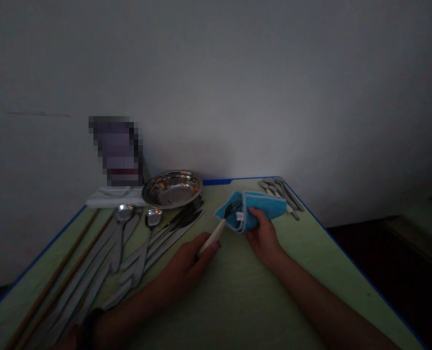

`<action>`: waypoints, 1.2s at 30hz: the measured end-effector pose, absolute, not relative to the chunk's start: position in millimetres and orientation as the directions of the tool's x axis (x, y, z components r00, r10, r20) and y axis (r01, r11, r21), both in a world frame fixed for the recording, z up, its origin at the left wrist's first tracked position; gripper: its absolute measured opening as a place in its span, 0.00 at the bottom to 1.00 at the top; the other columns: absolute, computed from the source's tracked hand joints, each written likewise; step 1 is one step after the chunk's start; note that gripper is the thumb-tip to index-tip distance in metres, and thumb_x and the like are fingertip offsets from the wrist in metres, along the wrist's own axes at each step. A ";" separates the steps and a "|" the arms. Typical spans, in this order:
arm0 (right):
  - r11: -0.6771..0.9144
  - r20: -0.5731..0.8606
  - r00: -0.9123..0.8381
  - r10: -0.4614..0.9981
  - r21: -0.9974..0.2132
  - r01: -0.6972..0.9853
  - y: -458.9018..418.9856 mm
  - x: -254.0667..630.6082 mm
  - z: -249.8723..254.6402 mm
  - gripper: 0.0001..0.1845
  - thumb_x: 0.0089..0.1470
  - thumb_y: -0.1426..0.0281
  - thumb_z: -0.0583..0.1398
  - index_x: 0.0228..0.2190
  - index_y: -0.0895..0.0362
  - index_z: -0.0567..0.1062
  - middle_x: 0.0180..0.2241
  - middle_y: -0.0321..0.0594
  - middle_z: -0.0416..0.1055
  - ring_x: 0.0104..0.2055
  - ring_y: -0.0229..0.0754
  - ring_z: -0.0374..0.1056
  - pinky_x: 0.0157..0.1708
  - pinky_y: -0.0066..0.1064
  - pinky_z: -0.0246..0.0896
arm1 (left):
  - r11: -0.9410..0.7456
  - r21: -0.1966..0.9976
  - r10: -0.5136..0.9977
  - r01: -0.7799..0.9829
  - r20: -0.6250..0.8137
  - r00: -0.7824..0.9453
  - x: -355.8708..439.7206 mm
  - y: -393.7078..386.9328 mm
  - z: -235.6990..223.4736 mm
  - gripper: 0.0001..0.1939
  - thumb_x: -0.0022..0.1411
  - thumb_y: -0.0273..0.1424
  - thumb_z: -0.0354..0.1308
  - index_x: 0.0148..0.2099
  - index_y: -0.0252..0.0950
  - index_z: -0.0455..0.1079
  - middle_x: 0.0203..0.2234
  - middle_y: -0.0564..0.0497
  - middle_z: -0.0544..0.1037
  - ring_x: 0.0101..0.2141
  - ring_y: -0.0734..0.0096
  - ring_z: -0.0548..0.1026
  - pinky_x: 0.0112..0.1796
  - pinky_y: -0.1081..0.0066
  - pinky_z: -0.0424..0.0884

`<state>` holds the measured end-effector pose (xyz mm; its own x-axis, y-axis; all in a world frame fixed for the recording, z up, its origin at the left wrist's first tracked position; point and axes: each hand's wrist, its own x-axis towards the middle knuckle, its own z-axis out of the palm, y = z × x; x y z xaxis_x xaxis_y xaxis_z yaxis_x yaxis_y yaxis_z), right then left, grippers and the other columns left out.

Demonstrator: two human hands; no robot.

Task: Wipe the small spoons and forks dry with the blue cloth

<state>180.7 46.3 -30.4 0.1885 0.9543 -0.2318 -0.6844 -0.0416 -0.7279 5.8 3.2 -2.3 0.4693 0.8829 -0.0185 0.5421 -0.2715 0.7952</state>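
Note:
My left hand (197, 255) is closed around the pale handle of a fork (213, 237), whose metal tines point away and to the right. Those tines lie against a folded blue cloth (263, 206) with a light edge and a small white tag. My right hand (265, 236) grips that cloth from the right, thumb on top and fingers underneath. Both hands are above the middle of the table, just apart from each other. Part of the cloth wraps behind the tines.
A shiny metal bowl (172, 189) stands by the wall. Ladles (153, 218), knives (187, 221) and long wooden sticks (63, 262) lie on the left of the green table (216, 311). More cutlery (291, 192) lies at the far right corner. A blurred upright object (119, 153) stands behind a white cloth (110, 197).

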 end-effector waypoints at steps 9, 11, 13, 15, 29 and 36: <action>-0.063 -0.282 0.223 0.933 -0.738 -0.672 43.6 178.7 -25.3 0.11 0.37 0.70 0.62 0.29 0.56 0.70 0.25 0.30 0.73 0.27 0.36 0.68 0.27 0.26 0.66 | -0.290 0.769 0.873 0.570 -0.031 0.487 4.9 2.4 -4.2 0.14 0.64 0.39 0.42 0.33 0.37 0.62 0.23 0.56 0.68 0.25 0.71 0.68 0.26 0.74 0.61; -0.036 -0.275 0.229 0.934 -0.710 -0.703 44.3 180.1 -24.1 0.10 0.38 0.70 0.62 0.28 0.56 0.70 0.25 0.30 0.73 0.27 0.36 0.68 0.28 0.27 0.66 | -0.292 0.772 0.873 0.565 -0.027 0.487 4.5 2.8 -5.6 0.14 0.64 0.39 0.41 0.34 0.37 0.63 0.24 0.56 0.68 0.25 0.71 0.69 0.26 0.74 0.62; -0.005 -0.266 0.235 0.935 -0.671 -0.741 45.2 182.7 -22.8 0.09 0.38 0.70 0.61 0.27 0.56 0.70 0.25 0.29 0.73 0.26 0.36 0.68 0.28 0.28 0.66 | -0.291 0.774 0.874 0.562 -0.024 0.486 4.4 3.1 -5.7 0.14 0.64 0.38 0.41 0.34 0.37 0.63 0.24 0.55 0.68 0.26 0.71 0.69 0.27 0.73 0.62; 0.015 -0.253 0.235 0.938 -0.650 -0.760 46.1 185.6 -22.0 0.08 0.39 0.70 0.60 0.28 0.56 0.70 0.26 0.29 0.73 0.26 0.35 0.68 0.28 0.27 0.66 | -0.288 0.770 0.876 0.569 -0.028 0.482 4.7 2.9 -4.6 0.14 0.64 0.38 0.41 0.33 0.37 0.63 0.24 0.55 0.69 0.26 0.71 0.69 0.27 0.73 0.62; -0.096 -0.221 0.154 0.963 -0.815 -0.572 45.2 186.2 -24.6 0.09 0.39 0.66 0.60 0.25 0.57 0.68 0.19 0.29 0.68 0.19 0.35 0.63 0.12 0.24 0.57 | -0.288 0.786 0.871 0.547 -0.023 0.491 4.5 1.2 -2.7 0.14 0.64 0.38 0.42 0.34 0.36 0.64 0.25 0.55 0.68 0.26 0.71 0.69 0.27 0.73 0.62; -0.131 -0.252 0.170 0.953 -0.845 -0.518 44.4 187.0 -22.7 0.08 0.40 0.65 0.58 0.24 0.57 0.67 0.17 0.30 0.67 0.17 0.36 0.62 0.09 0.26 0.56 | -0.277 0.797 0.867 0.536 -0.034 0.498 3.9 1.2 -0.9 0.15 0.65 0.38 0.41 0.34 0.36 0.63 0.24 0.56 0.67 0.26 0.72 0.68 0.27 0.74 0.62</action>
<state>187.0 44.4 -22.7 0.1703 0.9527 -0.2516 -0.5180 -0.1306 -0.8453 3.9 1.2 -0.9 0.4976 0.8667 -0.0337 0.5364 -0.2770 0.7972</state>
